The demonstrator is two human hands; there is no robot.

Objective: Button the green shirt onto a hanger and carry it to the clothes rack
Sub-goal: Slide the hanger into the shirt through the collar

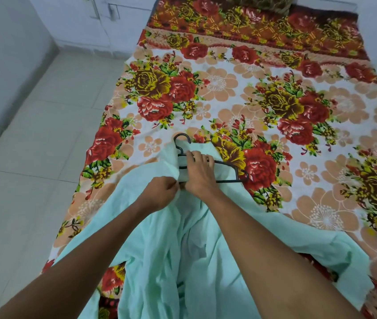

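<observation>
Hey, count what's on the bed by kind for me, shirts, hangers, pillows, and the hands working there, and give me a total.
Green shirt: 1
Black hanger: 1
Pillow, only partly in view at the head of the bed: 1
Hands: 2, the left hand and the right hand, both on the shirt near the collar
Total: 5
</observation>
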